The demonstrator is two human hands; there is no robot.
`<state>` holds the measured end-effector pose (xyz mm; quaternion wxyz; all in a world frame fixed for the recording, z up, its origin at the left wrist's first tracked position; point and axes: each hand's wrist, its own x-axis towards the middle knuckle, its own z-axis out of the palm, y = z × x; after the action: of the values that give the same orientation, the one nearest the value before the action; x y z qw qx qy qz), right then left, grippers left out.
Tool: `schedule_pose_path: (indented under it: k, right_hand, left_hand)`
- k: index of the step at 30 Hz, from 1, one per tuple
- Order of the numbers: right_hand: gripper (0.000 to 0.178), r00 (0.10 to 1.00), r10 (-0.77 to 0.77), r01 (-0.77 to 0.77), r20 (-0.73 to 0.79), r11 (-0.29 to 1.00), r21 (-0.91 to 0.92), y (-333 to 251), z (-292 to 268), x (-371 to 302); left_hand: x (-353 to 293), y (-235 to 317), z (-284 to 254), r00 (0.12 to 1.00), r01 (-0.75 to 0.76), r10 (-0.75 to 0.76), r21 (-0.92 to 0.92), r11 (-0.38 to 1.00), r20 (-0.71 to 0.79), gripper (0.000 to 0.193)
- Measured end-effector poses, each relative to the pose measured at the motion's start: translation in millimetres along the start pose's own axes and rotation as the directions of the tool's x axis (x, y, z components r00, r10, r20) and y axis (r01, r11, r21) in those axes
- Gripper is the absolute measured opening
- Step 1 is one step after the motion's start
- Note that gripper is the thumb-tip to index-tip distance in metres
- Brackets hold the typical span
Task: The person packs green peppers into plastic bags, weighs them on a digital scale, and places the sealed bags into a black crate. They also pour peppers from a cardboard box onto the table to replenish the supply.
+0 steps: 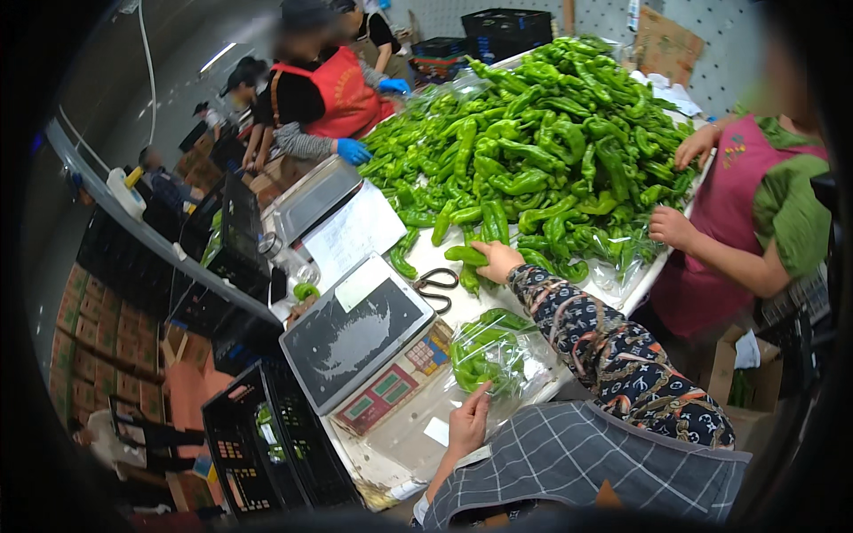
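Near the table's front edge, my left hand [468,423] is closed on the edge of a clear plastic bag [524,360] with several green peppers in it. My right hand [499,261], in a patterned sleeve, reaches to the near edge of a big heap of long green peppers [542,142]. Between its fingers is one green pepper [465,255]. A pair of dark-handled scissors [437,286] lies just left of that hand. Left of the bag stands a weighing scale [355,333] with a dark, wet-looking top and a paper label on it.
A second scale [317,200] and a written sheet [355,228] lie farther left. A black crate [267,444] with bagged peppers stands below the table's left side. Across the table is a person in a red apron [342,93]; a person in a pink apron [724,209] stands at right.
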<state>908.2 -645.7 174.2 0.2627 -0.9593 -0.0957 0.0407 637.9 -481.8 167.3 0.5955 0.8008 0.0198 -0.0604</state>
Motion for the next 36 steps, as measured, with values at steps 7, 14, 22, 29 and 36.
schedule_pose_path:
  k: [7, 14, 22, 29, 36]
  right_hand:
    - [0.054, 0.993, -0.115, 0.023, 0.040, 0.499, 0.866, -16.3, -69.7, -123.1]
    - [0.054, 0.921, -0.142, -0.224, 0.362, 0.569, 0.791, -28.7, -60.7, -269.0]
    - [0.049, 0.982, -0.003, 0.101, -0.189, 0.853, 0.511, -34.0, 18.1, -276.6]
    - [0.051, 0.969, 0.124, 0.007, -0.213, 0.849, 0.529, -24.7, 43.2, -220.2]
    - [0.048, 0.960, 0.250, 0.085, -0.129, 0.183, 0.980, -31.1, 1.8, -189.4]
  left_hand:
    - [29.7, -18.7, -12.3, 0.975, -0.194, 0.193, 0.000, 0.981, 0.111, 0.029]
    - [54.0, -31.0, -10.3, 0.983, -0.061, 0.136, -0.474, 0.878, 0.125, 0.031]
    - [43.5, 0.3, -5.0, 0.930, -0.304, 0.314, -0.080, 0.949, 0.192, 0.031]
    - [50.6, 3.7, 5.5, 0.875, -0.436, 0.399, 0.089, 0.895, 0.273, 0.031]
    - [75.7, 26.8, -10.8, 0.760, -0.644, 0.645, 0.232, 0.729, 0.084, 0.032]
